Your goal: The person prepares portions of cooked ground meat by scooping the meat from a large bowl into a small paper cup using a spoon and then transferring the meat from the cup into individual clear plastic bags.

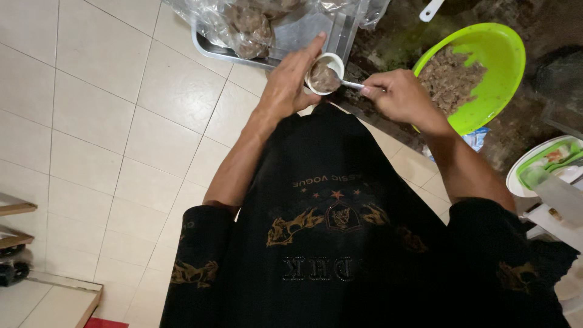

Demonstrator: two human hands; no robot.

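Item: small white cup [325,73], held above the tiled floor [109,121] in the left hand [291,82], fingers wrapped round its wall with the thumb laid up along the far rim; contents a brown minced mixture, heaped about level with the rim. Item: spoon [351,84], pale metal, bowl resting in or on the mixture at the cup's right edge, handle pinched in the closed fingers of the right hand [398,96]. Item: lime-green bowl [498,67], tilted toward the person, just beside the right hand, holding more of the same brown mixture against its upper left wall. Item: metal tray [340,36], beyond the cup, carrying clear plastic bags [249,24] of brown filling. Item: white container with a green insert [546,164], at the right edge, well apart from the hands. Risks, as judged: the cup looked full, so further pressing with the spoon could have pushed mixture over the rim onto the dark shirt [340,212] or the tiles directly below, since nothing stood under the cup to catch it. The hold was one-handed and from the side only; a firm downward push of the spoon at the right edge could have tipped the cup out of the fingers. The green bowl's tilt appeared steep, and a knock from the right wrist could have slid its contents toward the lower lip. Whether the mixture was sticky enough to cling to the spoon could not be told.
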